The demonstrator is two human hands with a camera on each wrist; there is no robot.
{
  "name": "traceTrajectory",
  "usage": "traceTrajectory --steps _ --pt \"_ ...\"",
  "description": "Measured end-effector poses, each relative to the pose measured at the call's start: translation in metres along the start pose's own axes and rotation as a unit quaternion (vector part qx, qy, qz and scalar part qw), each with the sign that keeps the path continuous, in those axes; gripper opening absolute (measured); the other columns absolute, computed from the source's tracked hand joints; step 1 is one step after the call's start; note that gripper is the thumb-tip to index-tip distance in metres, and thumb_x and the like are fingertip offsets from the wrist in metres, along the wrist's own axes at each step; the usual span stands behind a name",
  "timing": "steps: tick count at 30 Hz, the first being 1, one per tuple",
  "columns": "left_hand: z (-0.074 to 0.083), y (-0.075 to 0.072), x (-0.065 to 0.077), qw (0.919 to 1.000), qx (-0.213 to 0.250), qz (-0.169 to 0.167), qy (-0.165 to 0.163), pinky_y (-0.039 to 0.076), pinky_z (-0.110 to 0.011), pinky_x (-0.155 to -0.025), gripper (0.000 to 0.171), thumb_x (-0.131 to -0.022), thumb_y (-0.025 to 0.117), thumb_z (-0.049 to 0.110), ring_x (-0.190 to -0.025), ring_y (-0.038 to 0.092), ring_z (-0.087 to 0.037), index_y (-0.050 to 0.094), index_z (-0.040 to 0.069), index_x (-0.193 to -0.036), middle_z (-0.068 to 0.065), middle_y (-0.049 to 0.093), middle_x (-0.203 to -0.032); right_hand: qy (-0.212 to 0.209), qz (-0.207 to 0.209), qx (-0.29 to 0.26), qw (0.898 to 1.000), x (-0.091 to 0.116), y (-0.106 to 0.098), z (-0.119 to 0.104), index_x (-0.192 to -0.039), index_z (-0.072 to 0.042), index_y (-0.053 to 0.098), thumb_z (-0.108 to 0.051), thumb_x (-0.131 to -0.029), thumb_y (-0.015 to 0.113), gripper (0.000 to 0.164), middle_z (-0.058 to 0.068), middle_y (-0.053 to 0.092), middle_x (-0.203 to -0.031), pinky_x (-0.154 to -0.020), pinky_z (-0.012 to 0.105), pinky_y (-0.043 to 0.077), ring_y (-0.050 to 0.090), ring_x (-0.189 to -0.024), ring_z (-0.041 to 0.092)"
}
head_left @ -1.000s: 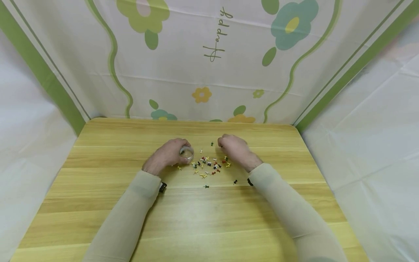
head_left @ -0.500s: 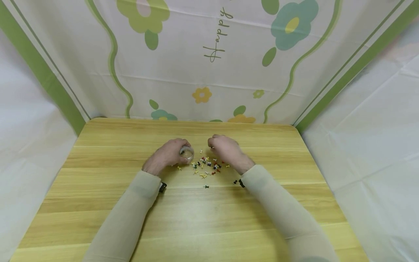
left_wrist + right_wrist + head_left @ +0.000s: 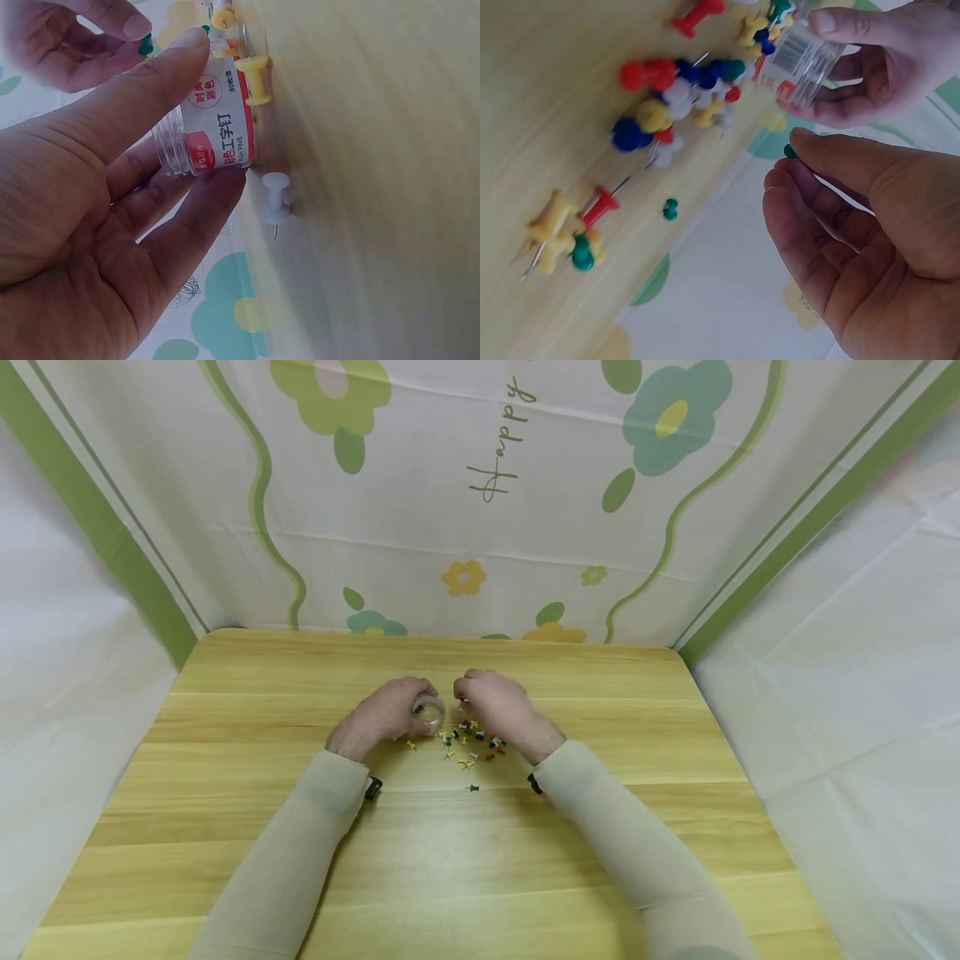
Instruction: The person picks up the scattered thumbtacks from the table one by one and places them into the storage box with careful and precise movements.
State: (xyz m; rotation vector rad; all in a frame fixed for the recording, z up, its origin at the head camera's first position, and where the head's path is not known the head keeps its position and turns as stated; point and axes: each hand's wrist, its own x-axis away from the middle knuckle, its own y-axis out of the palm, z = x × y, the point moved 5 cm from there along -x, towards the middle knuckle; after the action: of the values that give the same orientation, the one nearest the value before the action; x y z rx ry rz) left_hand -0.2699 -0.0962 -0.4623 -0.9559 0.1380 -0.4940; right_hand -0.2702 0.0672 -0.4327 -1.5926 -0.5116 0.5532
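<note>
My left hand (image 3: pixel 386 710) holds a small clear jar (image 3: pixel 217 112) on the table, thumb on one side and fingers on the other. Its label reads push pins, and the screw-threaded mouth faces my right hand. Between the thumb and fingertips of my right hand (image 3: pixel 498 706) a green push pin (image 3: pixel 790 151) is pinched, a short way from the jar's mouth. Beside both hands lie several loose push pins, among them a red push pin (image 3: pixel 649 75) and a blue push pin (image 3: pixel 630 135). Close to the jar's base are a yellow push pin (image 3: pixel 256 79) and a white push pin (image 3: pixel 276 196).
The pins are scattered over a wood-grain table (image 3: pixel 420 868). A dark green push pin (image 3: pixel 474 788) lies nearer the body, apart from the heap. Behind the table hangs a flowered cloth (image 3: pixel 420 510), with white cloth at both sides.
My right hand has moved left toward the jar, passing over the far side of the pins. My left hand and the jar have stayed in place.
</note>
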Motion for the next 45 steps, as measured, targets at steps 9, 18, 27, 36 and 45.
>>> traceTrajectory --steps 9,18,27,36,45 --pt "0.000 0.000 0.000 1.0000 0.006 -0.002 0.005 0.052 -0.046 -0.094 0.051 -0.086 0.085 0.021 -0.108 0.063 -0.029 0.064 0.005 -0.129 -0.012 0.069 -0.119 -0.004 -0.022 0.011 1.000 -0.008 0.003 -0.019 -0.114 -0.015 0.075 -0.013 -0.098 0.070 0.017 -0.003 0.068 -0.105 -0.068 0.028 0.057 0.066 -0.091 0.014" --pt "0.001 -0.001 0.001 1.0000 0.005 0.001 0.008 0.051 -0.049 -0.097 0.047 -0.085 0.086 0.023 -0.111 0.062 -0.032 0.065 0.007 -0.124 -0.013 0.068 -0.123 -0.022 -0.023 0.019 0.999 -0.012 0.004 -0.035 -0.118 -0.015 0.074 -0.021 -0.099 0.072 0.021 -0.003 0.067 -0.104 -0.069 0.029 0.058 0.066 -0.091 0.015" --pt "-0.001 0.000 0.000 0.9999 0.009 -0.001 0.012 0.051 -0.049 -0.099 0.053 -0.086 0.085 0.023 -0.114 0.062 -0.032 0.064 0.005 -0.130 -0.013 0.067 -0.126 -0.009 -0.015 -0.001 1.000 -0.014 0.004 -0.025 -0.123 -0.015 0.073 -0.020 -0.095 0.075 0.029 -0.002 0.069 -0.112 -0.070 0.029 0.060 0.067 -0.099 0.017" --pt "0.000 -0.001 0.000 0.9999 0.007 -0.004 0.006 0.050 -0.048 -0.099 0.054 -0.084 0.087 0.024 -0.112 0.062 -0.031 0.065 0.004 -0.130 -0.014 0.068 -0.123 0.005 -0.021 0.008 1.000 -0.015 0.003 -0.007 -0.121 -0.013 0.072 -0.018 -0.095 0.076 0.027 0.000 0.068 -0.113 -0.069 0.025 0.058 0.067 -0.096 0.016" --pt "-0.002 0.001 -0.001 0.9999 0.008 -0.006 0.000 0.051 -0.049 -0.097 0.053 -0.085 0.086 0.024 -0.110 0.062 -0.030 0.064 0.005 -0.130 -0.013 0.068 -0.122 0.012 -0.037 0.017 0.999 -0.018 0.010 0.012 -0.120 -0.013 0.072 -0.015 -0.093 0.077 0.027 -0.001 0.068 -0.114 -0.072 0.027 0.058 0.066 -0.097 0.016"
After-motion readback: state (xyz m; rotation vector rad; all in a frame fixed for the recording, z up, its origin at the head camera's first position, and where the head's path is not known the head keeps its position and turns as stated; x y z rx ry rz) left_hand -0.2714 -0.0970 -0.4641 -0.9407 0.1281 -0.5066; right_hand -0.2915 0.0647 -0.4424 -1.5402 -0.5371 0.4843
